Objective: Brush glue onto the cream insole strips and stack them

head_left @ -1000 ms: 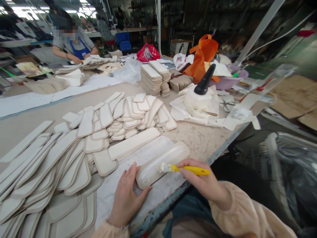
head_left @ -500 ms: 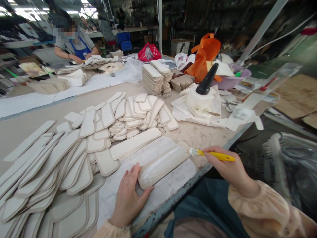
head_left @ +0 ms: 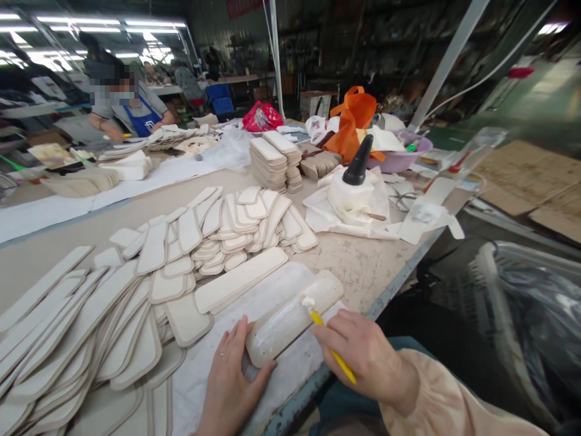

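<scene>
Nearest, at 7 o'clock, the left hand [head_left: 233, 378] lies with thumb and fingers parted wide around the near end of a pale, round-ended panel [head_left: 295, 318]. The panel sits at 6 o'clock on white sheeting [head_left: 295, 357], its long axis running from 8 toward 2 o'clock, its upper face partly glossy. At 5 o'clock, the right hand [head_left: 363, 357] has its fingers closed around a yellow-handled brush [head_left: 333, 348]; the brush slants, white-coated bristles toward 11 o'clock, on the panel's face. A white basket [head_left: 499, 303] stands off the table at 4 o'clock. Overlapping pale pieces [head_left: 91, 321] spread from 8 to 9 o'clock. Farther off, a black cone [head_left: 358, 162] tilts up at 2 o'clock, and neat stacks [head_left: 272, 163] stand at 11. Beyond, an orange bag [head_left: 354, 130] lies at 1 o'clock, and a person in a blue apron [head_left: 143, 118] works at 10.
</scene>
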A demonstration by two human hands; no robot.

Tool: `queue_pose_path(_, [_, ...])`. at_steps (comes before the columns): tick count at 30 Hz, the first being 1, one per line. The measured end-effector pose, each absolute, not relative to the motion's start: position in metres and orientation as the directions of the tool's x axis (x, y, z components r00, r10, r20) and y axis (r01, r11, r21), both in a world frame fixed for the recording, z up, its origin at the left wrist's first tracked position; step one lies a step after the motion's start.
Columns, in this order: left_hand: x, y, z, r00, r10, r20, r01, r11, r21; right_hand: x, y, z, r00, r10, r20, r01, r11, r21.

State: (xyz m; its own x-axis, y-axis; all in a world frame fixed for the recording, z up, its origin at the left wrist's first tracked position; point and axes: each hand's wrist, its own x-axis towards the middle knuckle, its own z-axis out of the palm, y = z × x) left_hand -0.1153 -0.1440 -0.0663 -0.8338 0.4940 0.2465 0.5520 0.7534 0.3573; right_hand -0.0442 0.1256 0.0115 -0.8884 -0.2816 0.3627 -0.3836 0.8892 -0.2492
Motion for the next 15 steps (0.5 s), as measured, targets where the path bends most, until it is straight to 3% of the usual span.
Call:
queue_pose_path(4, [-0.115, -0.145, -0.069, -0.833, 0.497, 0.244, 0.554, 0.753, 0.356, -0.052, 0.143, 0.005, -0.900, -0.109, 0.422, -0.211, 0.956, -0.204])
queue_pose_path(7, [-0.116, -0.145, -0.071, -0.829, 0.500, 0.251, 0.560, 0.747, 0.358, -0.055, 0.137, 0.001, -0.927, -0.142, 0.347, -0.228, 0.948, -0.223])
queue_pose_path(11, [-0.114, -0.147, -0.071, -0.838, 0.489, 0.244, 0.546, 0.738, 0.397, -0.045, 0.116, 0.009, -0.890, -0.284, 0.357, -0.439, 0.746, -0.501])
queue_pose_path(13, [-0.111, -0.148, -0.068, -0.847, 0.475, 0.238, 0.531, 0.734, 0.423, -0.039, 0.119, 0.012, -0.866, -0.212, 0.452, -0.477, 0.620, -0.623])
queue_pose_path(15, [-0.109, -0.150, -0.062, -0.846, 0.474, 0.245, 0.532, 0.716, 0.452, -0.035, 0.135, 0.007, -0.839, -0.048, 0.543, -0.469, 0.571, -0.674])
